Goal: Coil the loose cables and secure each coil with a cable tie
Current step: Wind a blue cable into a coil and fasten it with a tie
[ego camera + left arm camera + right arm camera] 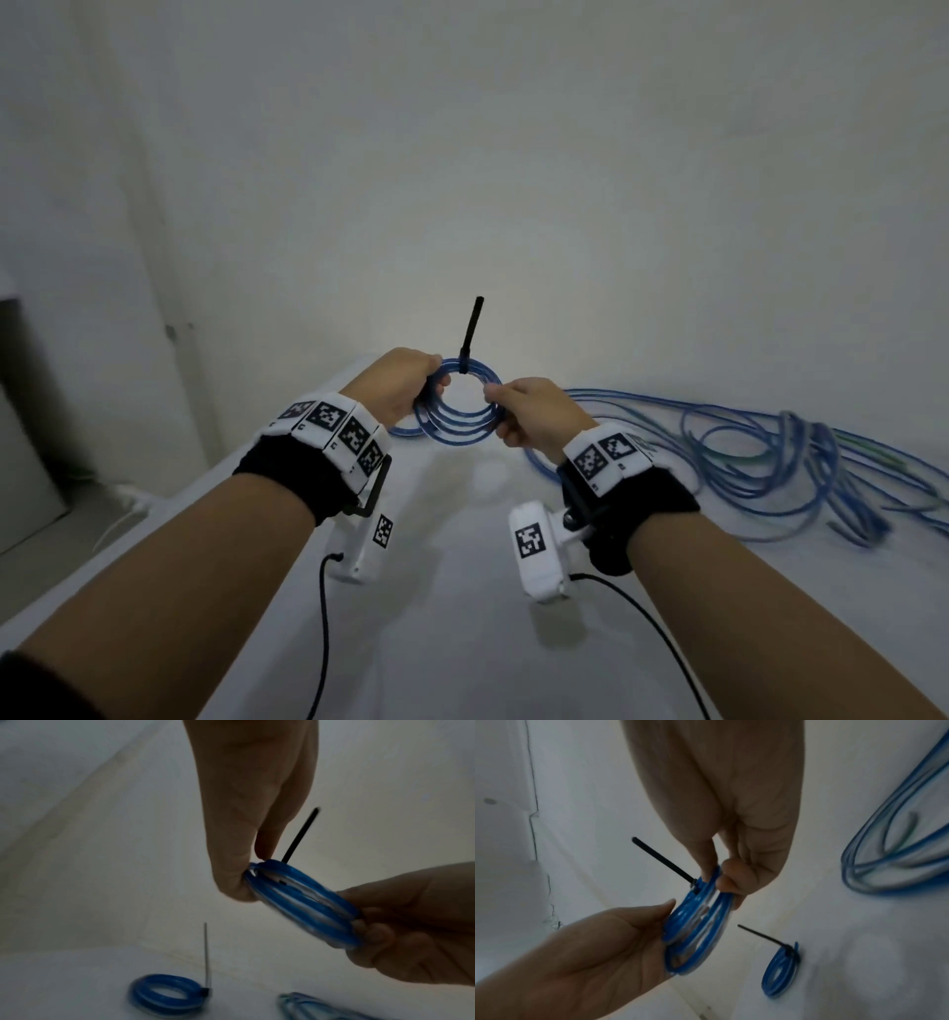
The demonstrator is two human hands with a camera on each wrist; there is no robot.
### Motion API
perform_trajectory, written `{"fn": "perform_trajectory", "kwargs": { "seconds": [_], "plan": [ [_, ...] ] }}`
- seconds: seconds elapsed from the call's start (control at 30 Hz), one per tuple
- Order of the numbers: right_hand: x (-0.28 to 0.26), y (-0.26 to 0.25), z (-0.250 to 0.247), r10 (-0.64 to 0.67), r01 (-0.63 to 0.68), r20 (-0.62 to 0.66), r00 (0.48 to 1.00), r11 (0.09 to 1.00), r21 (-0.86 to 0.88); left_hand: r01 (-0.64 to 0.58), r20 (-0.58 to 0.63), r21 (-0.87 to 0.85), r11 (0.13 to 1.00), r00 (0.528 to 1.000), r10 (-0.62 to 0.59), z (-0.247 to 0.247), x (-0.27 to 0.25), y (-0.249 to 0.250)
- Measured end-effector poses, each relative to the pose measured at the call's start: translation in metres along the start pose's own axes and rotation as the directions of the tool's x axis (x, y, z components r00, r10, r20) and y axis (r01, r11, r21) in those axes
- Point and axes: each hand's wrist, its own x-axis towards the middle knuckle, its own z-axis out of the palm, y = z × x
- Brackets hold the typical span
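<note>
I hold a small coil of blue cable (462, 411) upright above the white table (462, 591), between both hands. My left hand (408, 383) grips its left side and my right hand (518, 408) pinches its right side. A black cable tie (470, 334) is wrapped round the top of the coil, its tail pointing straight up. In the left wrist view my left fingertips (239, 886) pinch the coil (303, 902) beside the tie (300, 835). The right wrist view has my right fingers (729, 878) curled on the coil (698, 933) near the tie (662, 860).
A second blue coil (780, 969) with a black tie (759, 935) lies on the table under my hands; it is also in the left wrist view as the tied coil (167, 998). A tangle of loose blue cables (770, 462) covers the table's right side. A pale wall (462, 154) stands behind.
</note>
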Motion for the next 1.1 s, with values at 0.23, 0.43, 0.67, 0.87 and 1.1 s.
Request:
{"fn": "perform_trajectory", "kwargs": {
  "seconds": [0.23,0.43,0.67,0.87,1.1],
  "plan": [
    [0.064,0.007,0.093,0.181,-0.180,-0.008,0.984,0.982,0.058,0.212,-0.111,0.477,0.853,0.977,-0.181,-0.085,0.035,-0.031],
    [0.093,0.016,0.131,0.278,-0.288,0.108,0.954,0.953,0.092,0.271,-0.238,0.645,0.715,0.960,-0.149,-0.115,0.057,-0.061],
    [0.109,0.035,0.132,0.262,-0.257,0.181,0.948,0.965,-0.052,0.294,-0.237,0.765,0.573,0.956,-0.173,-0.120,0.077,-0.081],
    [0.130,0.047,0.106,0.180,-0.202,-0.104,0.978,0.941,-0.272,0.279,-0.218,0.796,0.537,0.960,-0.176,-0.121,0.079,-0.083],
    [0.143,0.041,0.092,0.179,-0.174,-0.041,0.983,0.837,-0.519,0.273,-0.203,0.830,0.487,0.960,-0.191,-0.123,0.082,-0.083]
  ]
}}
